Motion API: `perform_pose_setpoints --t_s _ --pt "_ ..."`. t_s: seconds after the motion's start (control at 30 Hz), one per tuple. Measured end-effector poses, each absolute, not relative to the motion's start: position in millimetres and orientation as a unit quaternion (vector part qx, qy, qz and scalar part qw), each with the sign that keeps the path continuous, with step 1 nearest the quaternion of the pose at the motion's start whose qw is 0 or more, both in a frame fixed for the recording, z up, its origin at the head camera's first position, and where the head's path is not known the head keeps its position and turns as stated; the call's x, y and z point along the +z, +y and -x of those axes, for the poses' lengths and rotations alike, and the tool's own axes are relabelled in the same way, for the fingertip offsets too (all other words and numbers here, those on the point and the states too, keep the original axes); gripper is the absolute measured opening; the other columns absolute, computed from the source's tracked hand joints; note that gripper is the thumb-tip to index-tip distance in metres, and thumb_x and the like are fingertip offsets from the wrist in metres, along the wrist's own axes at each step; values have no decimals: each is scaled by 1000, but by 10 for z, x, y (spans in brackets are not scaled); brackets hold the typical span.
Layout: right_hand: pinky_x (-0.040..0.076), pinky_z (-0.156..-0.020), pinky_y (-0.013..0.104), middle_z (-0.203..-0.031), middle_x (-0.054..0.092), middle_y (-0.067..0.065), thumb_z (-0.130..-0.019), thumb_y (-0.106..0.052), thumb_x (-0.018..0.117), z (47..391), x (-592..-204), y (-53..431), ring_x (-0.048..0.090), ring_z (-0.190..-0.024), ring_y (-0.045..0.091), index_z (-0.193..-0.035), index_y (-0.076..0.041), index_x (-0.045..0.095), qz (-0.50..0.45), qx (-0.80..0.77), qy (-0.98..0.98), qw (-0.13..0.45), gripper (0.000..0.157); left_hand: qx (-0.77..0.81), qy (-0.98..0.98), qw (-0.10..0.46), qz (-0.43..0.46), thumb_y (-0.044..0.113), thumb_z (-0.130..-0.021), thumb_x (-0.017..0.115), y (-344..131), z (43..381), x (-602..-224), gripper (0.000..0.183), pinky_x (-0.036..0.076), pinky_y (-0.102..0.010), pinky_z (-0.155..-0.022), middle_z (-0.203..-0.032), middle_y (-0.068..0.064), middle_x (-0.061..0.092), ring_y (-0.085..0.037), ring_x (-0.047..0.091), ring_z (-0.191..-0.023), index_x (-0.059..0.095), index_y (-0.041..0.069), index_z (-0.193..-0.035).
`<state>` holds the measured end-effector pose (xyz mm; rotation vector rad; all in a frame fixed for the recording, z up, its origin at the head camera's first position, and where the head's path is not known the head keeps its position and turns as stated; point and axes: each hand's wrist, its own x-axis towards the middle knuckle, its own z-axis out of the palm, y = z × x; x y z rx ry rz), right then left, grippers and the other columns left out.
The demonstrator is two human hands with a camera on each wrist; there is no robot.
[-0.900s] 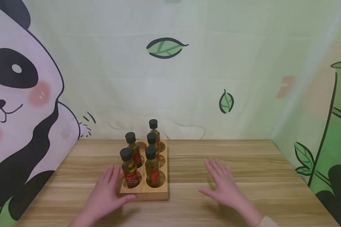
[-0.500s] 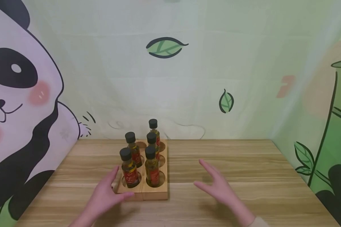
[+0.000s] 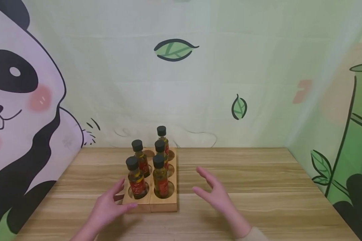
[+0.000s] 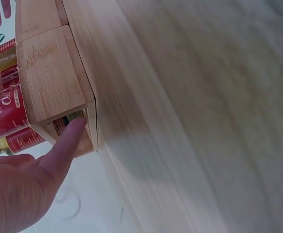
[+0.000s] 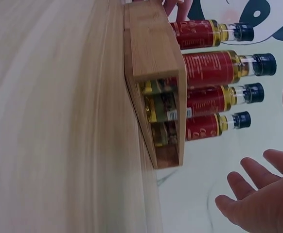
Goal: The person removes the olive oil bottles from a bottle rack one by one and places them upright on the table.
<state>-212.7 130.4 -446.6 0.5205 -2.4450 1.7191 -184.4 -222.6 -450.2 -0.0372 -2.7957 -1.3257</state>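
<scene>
A light wooden rack (image 3: 164, 207), built of two blocks side by side, holds several small glass bottles (image 3: 161, 185) with black caps and red labels, standing upright in round holes. In the left wrist view the label lettering reads like "Oliv". My left hand (image 3: 105, 206) is at the rack's front left corner, its thumb by the front edge and its fingers along the left side. One fingertip (image 4: 77, 125) lies at the rack's open end. Off to the rack's right, my right hand (image 3: 215, 194) hovers apart from it, fingers extended, holding nothing.
The rack stands on a wood-grain table (image 3: 259, 174), left of its middle, with its back near the wall. A cloth backdrop (image 3: 199, 83) printed with a panda, leaves and bamboo encloses the back and sides.
My right hand has moved left, closer to the rack, and turned more side-on. My left hand has turned from lying flatter to side-on at the corner. The rack and bottles keep their places.
</scene>
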Motion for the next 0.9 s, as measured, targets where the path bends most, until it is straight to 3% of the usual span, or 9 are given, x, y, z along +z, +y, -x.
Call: perform_pose_setpoints --t_s 0.3,0.67,0.9 --pt "25 -116 47 -148 49 5 -87 -16 77 2146 -4481 1100 41 -137 28 -149 -9 44 -171 578 -797 40 70 -474 -881 -6 11 36 -69 91 -2296 1870 -4521 102 59 -41 -79 -142 -27 50 -34 68 -101 39 6 -151" --pt "26 -117 46 -150 46 3 -87 -29 77 2282 -4370 935 39 -139 25 -150 -13 44 -187 569 -801 25 72 -519 -854 -33 -14 23 -72 90 -2332 1869 -4559 87 61 -35 -70 -146 -20 47 -32 69 -97 48 8 -147" --pt "26 -117 45 -151 45 3 -90 -34 75 2362 -4282 876 39 -140 25 -151 -13 42 -205 556 -805 26 72 -534 -844 -42 -20 23 -72 89 -2342 1877 -4574 84 60 -34 -72 -149 -18 44 -30 69 -97 50 8 -145"
